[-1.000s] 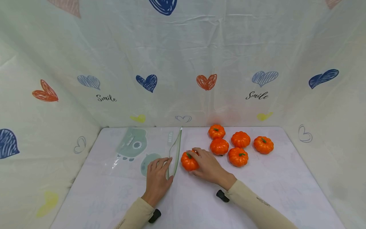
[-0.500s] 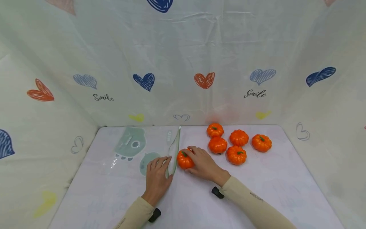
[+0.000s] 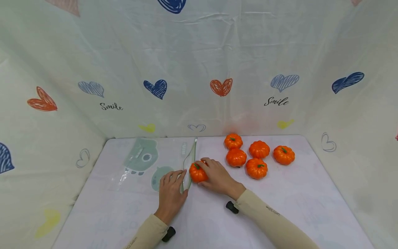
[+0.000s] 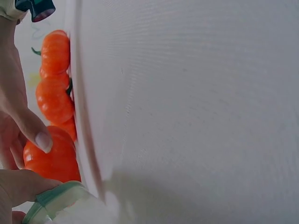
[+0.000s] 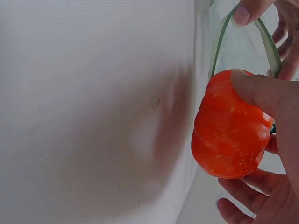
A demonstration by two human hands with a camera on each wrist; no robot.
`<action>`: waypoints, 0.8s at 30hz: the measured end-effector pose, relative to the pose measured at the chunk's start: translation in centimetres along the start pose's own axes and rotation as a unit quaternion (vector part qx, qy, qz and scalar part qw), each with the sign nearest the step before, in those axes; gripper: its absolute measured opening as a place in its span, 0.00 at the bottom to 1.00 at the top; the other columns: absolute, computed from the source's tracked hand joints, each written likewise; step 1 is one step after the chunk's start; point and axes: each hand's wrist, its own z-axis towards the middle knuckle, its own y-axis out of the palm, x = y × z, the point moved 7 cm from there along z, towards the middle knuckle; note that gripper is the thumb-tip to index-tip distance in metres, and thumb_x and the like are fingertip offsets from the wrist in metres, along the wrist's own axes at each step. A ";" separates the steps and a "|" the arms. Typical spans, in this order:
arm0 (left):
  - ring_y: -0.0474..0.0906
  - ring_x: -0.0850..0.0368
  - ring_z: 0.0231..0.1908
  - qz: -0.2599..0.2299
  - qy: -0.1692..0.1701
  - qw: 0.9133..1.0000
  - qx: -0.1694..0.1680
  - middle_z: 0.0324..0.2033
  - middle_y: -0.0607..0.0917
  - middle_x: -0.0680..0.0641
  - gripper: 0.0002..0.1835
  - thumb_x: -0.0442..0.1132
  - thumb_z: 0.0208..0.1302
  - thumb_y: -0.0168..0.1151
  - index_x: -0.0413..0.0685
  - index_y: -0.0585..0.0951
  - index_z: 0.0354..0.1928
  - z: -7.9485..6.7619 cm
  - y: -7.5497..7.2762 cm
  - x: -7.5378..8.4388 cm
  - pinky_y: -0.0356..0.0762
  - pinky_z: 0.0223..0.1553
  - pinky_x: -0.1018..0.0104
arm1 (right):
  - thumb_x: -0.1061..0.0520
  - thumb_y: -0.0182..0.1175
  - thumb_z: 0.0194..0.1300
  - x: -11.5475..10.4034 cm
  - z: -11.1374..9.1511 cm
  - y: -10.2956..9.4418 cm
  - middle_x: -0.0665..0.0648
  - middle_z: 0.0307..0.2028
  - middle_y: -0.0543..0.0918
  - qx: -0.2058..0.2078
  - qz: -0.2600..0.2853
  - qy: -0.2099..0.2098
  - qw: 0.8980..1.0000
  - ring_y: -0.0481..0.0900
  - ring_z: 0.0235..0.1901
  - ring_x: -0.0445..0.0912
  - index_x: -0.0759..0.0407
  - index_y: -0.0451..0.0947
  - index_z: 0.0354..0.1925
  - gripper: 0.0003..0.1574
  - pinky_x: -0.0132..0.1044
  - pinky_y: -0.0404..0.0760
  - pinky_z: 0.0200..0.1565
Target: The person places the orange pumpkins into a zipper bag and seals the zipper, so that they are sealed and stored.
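Note:
A clear plastic zip bag (image 3: 143, 157) with pale green cartoon prints lies flat on the table, its green-edged mouth spread apart. My left hand (image 3: 171, 195) holds that mouth, thumb at one rim and fingers at the other, as the right wrist view shows. In my right hand (image 3: 220, 180) is a small orange pumpkin (image 3: 196, 173) with a green stem, gripped between thumb and fingers. It overlaps the bag's opening in the head view. Seen from the right wrist, the pumpkin (image 5: 231, 133) is right at the green rim (image 5: 219, 49).
Several more orange pumpkins (image 3: 256, 168) stand in a group at the back right of the white table (image 3: 280, 207). Behind and at both sides hangs a pale sheet (image 3: 192, 52) printed with hearts. Each wrist wears a black camera (image 3: 231, 207).
My right hand has moved left with the pumpkin, from beside the bag's mouth to over its edge. The left hand has stayed at the bag.

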 end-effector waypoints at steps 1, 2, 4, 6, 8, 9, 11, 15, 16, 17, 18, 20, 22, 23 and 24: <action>0.76 0.42 0.54 -0.001 0.001 1.000 0.001 0.52 0.86 0.45 0.41 0.34 0.35 0.91 0.39 0.86 0.60 0.0 0.0 0.0 0.73 0.57 0.44 | 0.45 0.78 0.62 -0.1 0.1 0.0 0.61 0.66 0.75 0.000 0.001 -0.001 1.000 0.79 0.60 0.56 0.55 0.69 0.74 0.49 0.53 0.78 0.65; 0.76 0.42 0.54 -0.002 0.002 1.000 0.003 0.52 0.86 0.45 0.41 0.34 0.35 0.91 0.39 0.86 0.59 0.0 0.0 0.0 0.73 0.57 0.44 | 0.46 0.78 0.62 -0.1 0.2 0.0 0.61 0.66 0.75 0.000 0.001 -0.001 1.000 0.79 0.60 0.56 0.55 0.69 0.74 0.49 0.53 0.78 0.64; 0.76 0.42 0.54 -0.002 0.003 1.000 0.005 0.52 0.86 0.45 0.41 0.33 0.34 0.91 0.40 0.86 0.59 0.0 0.0 0.1 0.74 0.57 0.44 | 0.45 0.78 0.62 -0.3 0.4 0.0 0.61 0.66 0.75 0.003 0.000 -0.004 1.000 0.79 0.59 0.57 0.56 0.69 0.74 0.49 0.53 0.79 0.64; 0.76 0.42 0.54 -0.001 0.004 1.000 0.005 0.51 0.86 0.45 0.41 0.33 0.34 0.91 0.40 0.87 0.59 0.0 0.1 0.1 0.74 0.57 0.44 | 0.45 0.78 0.62 -0.5 0.6 0.1 0.61 0.66 0.75 0.003 -0.001 -0.007 1.000 0.79 0.59 0.57 0.56 0.70 0.74 0.49 0.53 0.79 0.63; 0.76 0.42 0.54 0.001 0.006 1.000 0.005 0.51 0.86 0.45 0.40 0.34 0.34 0.91 0.40 0.87 0.58 0.0 0.1 0.2 0.74 0.56 0.45 | 0.44 0.78 0.62 -0.7 0.9 0.1 0.61 0.65 0.75 0.003 -0.001 -0.009 1.000 0.79 0.59 0.57 0.57 0.70 0.74 0.49 0.53 0.79 0.63; 0.76 0.42 0.54 0.002 0.007 1.000 0.005 0.51 0.86 0.45 0.40 0.34 0.34 0.91 0.39 0.87 0.58 0.0 0.1 0.2 0.74 0.56 0.45 | 0.44 0.78 0.62 -0.8 1.0 0.2 0.61 0.65 0.76 0.002 -0.003 -0.011 1.000 0.79 0.59 0.57 0.57 0.70 0.73 0.49 0.52 0.79 0.63; 0.76 0.42 0.54 0.004 0.008 1.000 0.004 0.51 0.86 0.45 0.40 0.34 0.34 0.91 0.39 0.87 0.58 0.1 0.2 0.3 0.74 0.56 0.45 | 0.44 0.78 0.62 -0.9 1.2 0.4 0.61 0.65 0.76 0.000 -0.006 -0.012 1.000 0.79 0.59 0.57 0.57 0.70 0.73 0.49 0.52 0.79 0.63; 0.76 0.43 0.54 0.006 0.012 1.000 0.009 0.51 0.86 0.45 0.41 0.34 0.34 0.91 0.39 0.87 0.58 0.1 0.1 0.4 0.74 0.56 0.45 | 0.44 0.78 0.62 -1.3 1.4 0.7 0.60 0.66 0.76 -0.001 -0.018 -0.017 1.000 0.79 0.60 0.57 0.55 0.70 0.73 0.48 0.52 0.79 0.63; 0.76 0.43 0.54 0.006 0.013 1.000 0.010 0.51 0.86 0.45 0.41 0.34 0.33 0.91 0.39 0.87 0.57 0.1 0.1 0.4 0.74 0.56 0.45 | 0.45 0.78 0.62 -1.4 1.5 0.8 0.61 0.66 0.76 -0.001 -0.019 -0.018 1.000 0.78 0.60 0.57 0.55 0.70 0.73 0.48 0.53 0.79 0.63; 0.76 0.42 0.54 0.004 0.015 1.000 0.011 0.51 0.86 0.45 0.41 0.34 0.33 0.92 0.39 0.87 0.58 0.1 0.1 0.5 0.74 0.56 0.45 | 0.45 0.78 0.62 -1.5 1.5 0.9 0.61 0.66 0.76 -0.002 -0.020 -0.019 1.000 0.78 0.61 0.58 0.55 0.71 0.73 0.47 0.53 0.78 0.64; 0.76 0.42 0.54 0.004 0.016 1.000 0.013 0.51 0.86 0.45 0.41 0.34 0.33 0.92 0.39 0.87 0.58 0.1 0.1 0.5 0.74 0.56 0.45 | 0.46 0.78 0.63 -1.6 1.6 1.0 0.61 0.66 0.75 -0.004 -0.022 -0.020 1.000 0.78 0.62 0.58 0.55 0.71 0.73 0.47 0.54 0.78 0.64; 0.76 0.42 0.54 0.003 0.018 1.000 0.013 0.51 0.86 0.44 0.42 0.34 0.33 0.92 0.39 0.87 0.58 0.1 0.1 0.6 0.74 0.56 0.45 | 0.46 0.77 0.63 -1.7 1.7 1.3 0.61 0.66 0.75 -0.009 -0.026 -0.019 0.999 0.77 0.63 0.58 0.54 0.71 0.73 0.46 0.54 0.77 0.65; 0.77 0.41 0.54 0.003 0.018 1.000 0.011 0.51 0.86 0.44 0.42 0.34 0.33 0.92 0.40 0.86 0.59 0.1 0.1 0.6 0.74 0.56 0.45 | 0.46 0.76 0.64 -1.9 1.8 1.6 0.61 0.67 0.75 -0.013 -0.032 -0.019 0.999 0.76 0.64 0.58 0.54 0.71 0.74 0.45 0.54 0.76 0.66; 0.77 0.41 0.55 0.003 0.018 1.000 0.010 0.52 0.86 0.44 0.42 0.34 0.33 0.92 0.40 0.86 0.59 0.1 0.1 0.6 0.74 0.57 0.45 | 0.46 0.76 0.65 -1.9 1.9 1.7 0.61 0.67 0.75 -0.014 -0.036 -0.019 0.999 0.76 0.64 0.58 0.54 0.71 0.74 0.45 0.54 0.76 0.67; 0.76 0.41 0.55 0.004 0.018 1.000 0.009 0.52 0.86 0.44 0.42 0.34 0.33 0.92 0.40 0.86 0.59 0.1 0.1 0.7 0.74 0.57 0.45 | 0.45 0.75 0.65 -2.0 2.0 1.8 0.61 0.68 0.75 -0.014 -0.041 -0.020 0.999 0.75 0.64 0.57 0.54 0.71 0.74 0.45 0.54 0.76 0.67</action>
